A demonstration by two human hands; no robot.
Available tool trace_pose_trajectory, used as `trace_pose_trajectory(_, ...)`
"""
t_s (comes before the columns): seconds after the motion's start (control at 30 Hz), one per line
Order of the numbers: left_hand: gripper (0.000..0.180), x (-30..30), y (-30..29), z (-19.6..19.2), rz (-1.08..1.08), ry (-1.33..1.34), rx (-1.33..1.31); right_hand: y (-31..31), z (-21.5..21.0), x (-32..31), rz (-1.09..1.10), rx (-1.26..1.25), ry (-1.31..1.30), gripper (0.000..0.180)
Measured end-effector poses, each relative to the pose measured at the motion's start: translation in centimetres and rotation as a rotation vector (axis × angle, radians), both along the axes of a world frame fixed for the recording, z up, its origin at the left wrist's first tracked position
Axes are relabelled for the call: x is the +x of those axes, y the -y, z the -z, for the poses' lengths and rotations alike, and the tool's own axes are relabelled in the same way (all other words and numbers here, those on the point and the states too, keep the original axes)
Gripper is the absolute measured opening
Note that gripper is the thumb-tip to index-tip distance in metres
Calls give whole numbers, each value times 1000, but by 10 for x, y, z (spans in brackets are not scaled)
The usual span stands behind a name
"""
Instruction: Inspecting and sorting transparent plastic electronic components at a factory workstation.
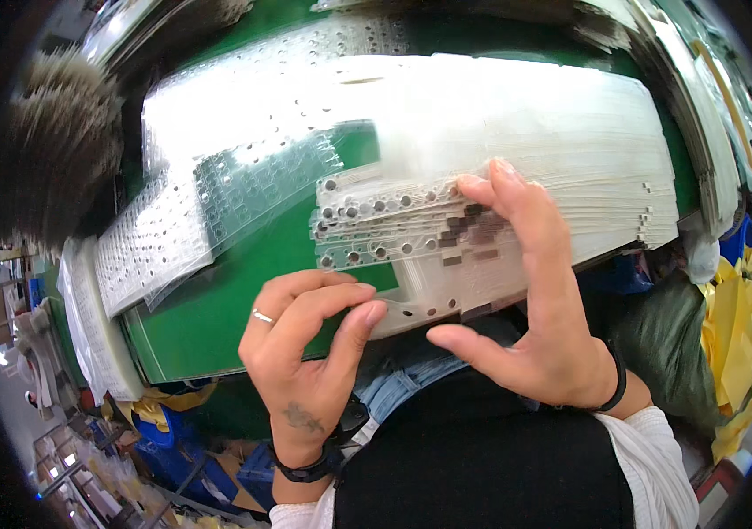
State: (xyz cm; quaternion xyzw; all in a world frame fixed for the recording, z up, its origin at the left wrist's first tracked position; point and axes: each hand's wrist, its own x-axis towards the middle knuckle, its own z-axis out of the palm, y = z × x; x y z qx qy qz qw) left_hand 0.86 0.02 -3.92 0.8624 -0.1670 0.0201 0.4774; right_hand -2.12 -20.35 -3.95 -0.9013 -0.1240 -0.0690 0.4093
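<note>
My left hand [305, 331], with a ring on one finger, is at the front edge of the green table. Its thumb and index finger nearly meet in a pinch beside the end of a clear plastic sheet [433, 295]; whether they grip anything is too fine to see. Wide apart, the thumb and fingers of my right hand [539, 300] reach over a fanned stack of translucent plastic sheets [535, 115]. Its fingertips touch or hover just above several clear strips [376, 207] with rows of dark round spots, lying at the stack's left end.
Spotted clear sheets [261, 176] overlap on the green tabletop [191, 339] at the left. A pale stack [98, 322] stands at the table's left edge, with a dark layered pile [59, 150] beyond. At the right are yellow material [737, 326] and a dark green bag [662, 339].
</note>
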Motion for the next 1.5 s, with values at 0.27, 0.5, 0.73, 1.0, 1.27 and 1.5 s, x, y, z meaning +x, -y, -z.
trace_pose_trajectory(0.27,26,2,6,-15,-3,-75,-241,25,-4,-1,2,-41,99,100)
trace_pose_trajectory(0.5,50,5,9,-17,-77,-155,-306,29,0,5,-24,-48,137,94)
trace_pose_trajectory(0.73,45,7,9,-21,-110,-110,-184,22,1,10,-15,79,232,84)
trace_pose_trajectory(1.0,44,8,9,-16,-37,-68,-221,19,6,8,-27,129,240,79)
trace_pose_trajectory(1.27,28,6,8,-25,27,203,52,20,5,18,103,11,253,76)
trace_pose_trajectory(1.5,16,-5,0,-17,-254,30,-38,28,-1,13,-1,65,188,65)
